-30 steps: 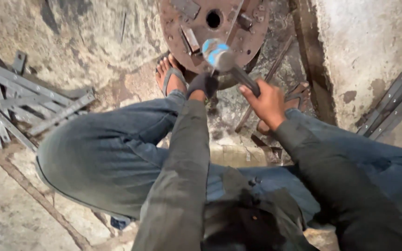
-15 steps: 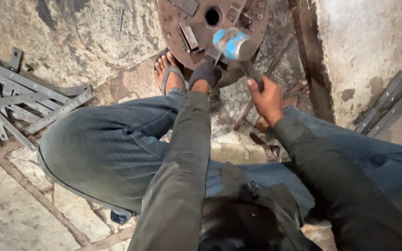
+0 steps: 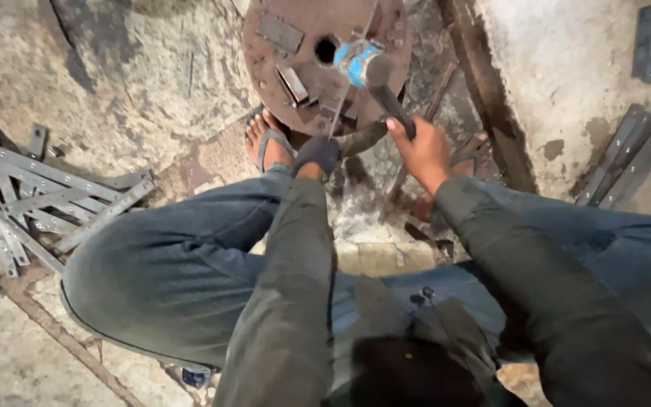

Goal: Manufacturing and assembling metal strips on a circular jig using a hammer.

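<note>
My right hand grips the dark handle of a hammer whose blue-wrapped head hangs over a rusty round steel disc on the ground. My left hand, in a dark glove, holds a thin metal strip upright against the disc's near edge. Small flat metal pieces lie on the disc beside its centre hole. I sit low with both knees spread, and my left foot in a sandal rests next to the disc.
A heap of long perforated flat steel bars lies on the stone floor to the left. More grey bars lean at the right by a pale concrete slab. A stone block sits between my legs.
The hammer head has moved from near my left hand up and forward over the disc. My left hand stays at the disc's edge. The view has shifted slightly.
</note>
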